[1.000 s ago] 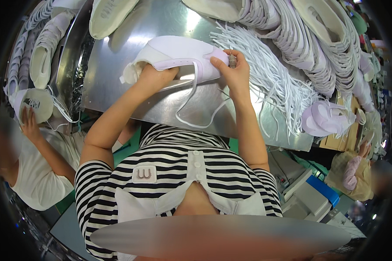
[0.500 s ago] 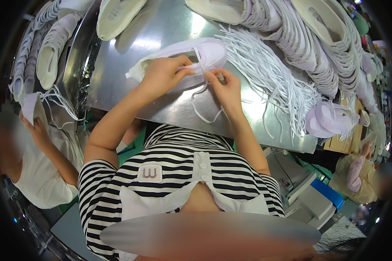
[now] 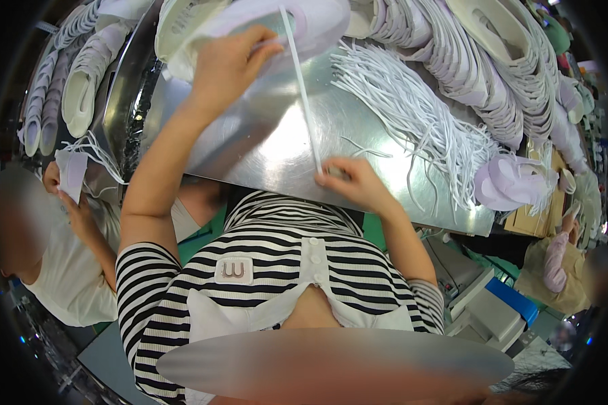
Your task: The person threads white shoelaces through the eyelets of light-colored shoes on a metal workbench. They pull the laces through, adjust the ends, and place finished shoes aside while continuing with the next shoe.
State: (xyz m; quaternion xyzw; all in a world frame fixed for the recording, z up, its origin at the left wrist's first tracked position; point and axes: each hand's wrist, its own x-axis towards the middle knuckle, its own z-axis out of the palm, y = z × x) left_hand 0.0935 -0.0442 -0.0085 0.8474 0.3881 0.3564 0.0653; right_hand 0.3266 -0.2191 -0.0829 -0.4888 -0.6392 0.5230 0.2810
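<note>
A pale lilac shoe upper (image 3: 327, 30), blurred by motion, is raised at the far side of the metal table. Closed at the opening of this upper, my left hand (image 3: 224, 71) grips its edge. From the front of the upper a white shoelace (image 3: 302, 94) runs down in a taut, straight line. My right hand (image 3: 359, 183) pinches the lace's lower end near the table's front edge. Something small and grey shows among the right hand's curled fingers, too hidden to name.
Loose white laces (image 3: 412, 115) lie in a heap on the metal table (image 3: 250, 152). Stacked shoe uppers (image 3: 466, 74) line the far right, with more stacks (image 3: 91, 74) at far left. Lilac pieces (image 3: 510, 182) sit at the right corner. A co-worker (image 3: 74, 263) handles a piece on the left.
The left hand has lifted the upper away toward the far side. My right hand has drawn back toward me, and the lace, slack and looped before, is now stretched straight.
</note>
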